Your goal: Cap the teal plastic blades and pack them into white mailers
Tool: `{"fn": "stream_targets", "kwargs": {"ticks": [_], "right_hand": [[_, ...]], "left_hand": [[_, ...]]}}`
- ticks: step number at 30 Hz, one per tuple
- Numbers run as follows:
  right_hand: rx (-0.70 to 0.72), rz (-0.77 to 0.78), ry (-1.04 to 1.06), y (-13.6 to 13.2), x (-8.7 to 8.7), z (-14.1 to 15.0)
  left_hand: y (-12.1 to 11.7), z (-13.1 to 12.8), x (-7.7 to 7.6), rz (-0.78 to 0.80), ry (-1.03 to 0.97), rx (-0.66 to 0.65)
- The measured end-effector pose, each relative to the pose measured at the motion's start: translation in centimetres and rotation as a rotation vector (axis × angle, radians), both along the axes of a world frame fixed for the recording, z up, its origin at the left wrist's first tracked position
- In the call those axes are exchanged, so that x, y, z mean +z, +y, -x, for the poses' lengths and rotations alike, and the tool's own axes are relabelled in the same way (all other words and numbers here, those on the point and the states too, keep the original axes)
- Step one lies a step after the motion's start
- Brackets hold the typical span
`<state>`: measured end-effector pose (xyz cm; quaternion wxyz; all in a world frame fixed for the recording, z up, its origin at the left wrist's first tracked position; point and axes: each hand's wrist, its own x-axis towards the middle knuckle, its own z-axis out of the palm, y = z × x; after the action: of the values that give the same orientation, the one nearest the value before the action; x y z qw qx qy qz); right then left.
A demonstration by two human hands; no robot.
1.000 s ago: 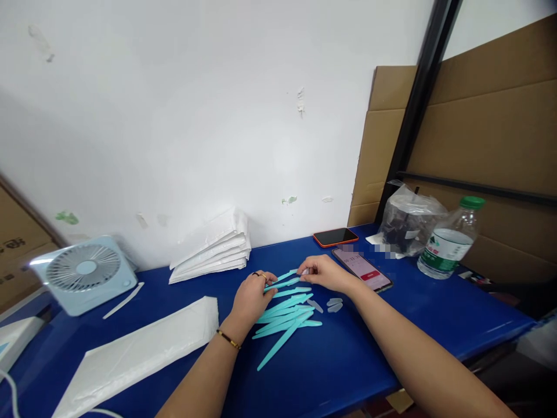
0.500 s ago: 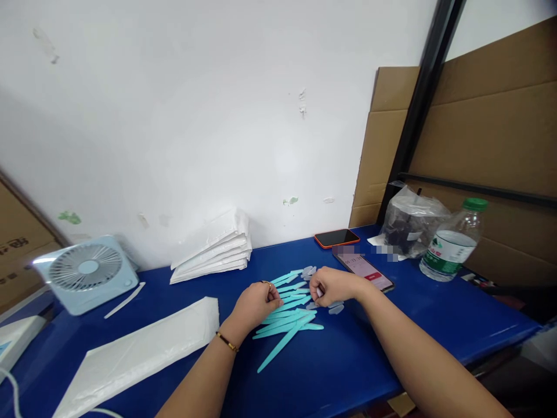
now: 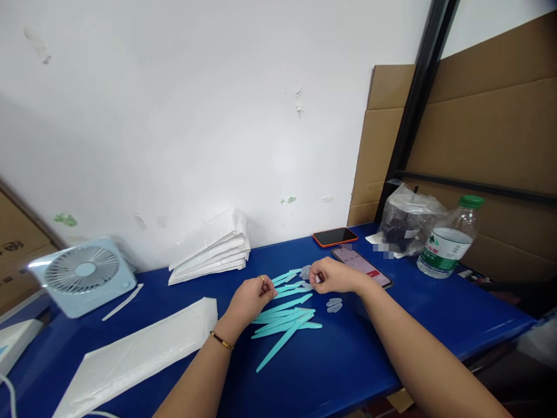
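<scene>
The turquoise knife-shaped sticks point(image 3: 285, 316) lay on the blue table point(image 3: 348, 354) between the two hands and toward six o'clock of them. The left hand point(image 3: 253, 297) had its thumb and forefinger pinched together at the nine-o'clock ends of the upper sticks; whether an end sat between them could not be told. The right hand point(image 3: 327, 275) was closed on a small pale piece point(image 3: 318, 279), by the sticks' three-o'clock ends.

Most sticks ran lengthwise from about eight or nine o'clock to two or three o'clock, roughly side by side. The lowest long one crossed others, its narrow end toward seven o'clock and its other end toward one.

Loose translucent pieces point(image 3: 334, 305) lay at five o'clock from the right hand; more, at its nine o'clock, were partly covered by its fingers. The curled fingers hid most of the pale piece, and overlaps made the sticks hard to count.
</scene>
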<state>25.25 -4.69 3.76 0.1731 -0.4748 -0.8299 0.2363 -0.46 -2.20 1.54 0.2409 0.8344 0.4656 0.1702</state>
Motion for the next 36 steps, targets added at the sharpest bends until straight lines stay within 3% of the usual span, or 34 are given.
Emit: {"fn": "stream_targets", "kwargs": {"ticks": [7, 11, 16, 19, 24, 36], "right_hand": [[0.031, 0.011, 0.026, 0.2, -0.7, 0.8], [0.037, -0.074, 0.046, 0.1, -0.9, 1.7], [-0.054, -0.179, 0.053, 0.5, -0.7, 1.5], [-0.061, -0.074, -0.012, 0.7, -0.5, -0.5], [-0.002, 0.260, -0.160, 0.6, -0.4, -3.6], [-0.014, 0.205, 0.058, 1.1, -2.1, -0.4]], "left_hand": [[-0.5, -0.5, 0.3, -0.010, 0.017, -0.028], [-0.7, -1.1, 0.1, -0.085, 0.031, -0.041], [-0.8, -1.4, 0.2, -0.213, 0.110, 0.065], [-1.0, -1.3, 0.5, -0.216, 0.130, 0.045], [-1.0, -1.0, 0.2, -0.090, 0.148, -0.125], [-0.2, -0.9, -0.9, -0.109, 0.124, -0.143]]}}
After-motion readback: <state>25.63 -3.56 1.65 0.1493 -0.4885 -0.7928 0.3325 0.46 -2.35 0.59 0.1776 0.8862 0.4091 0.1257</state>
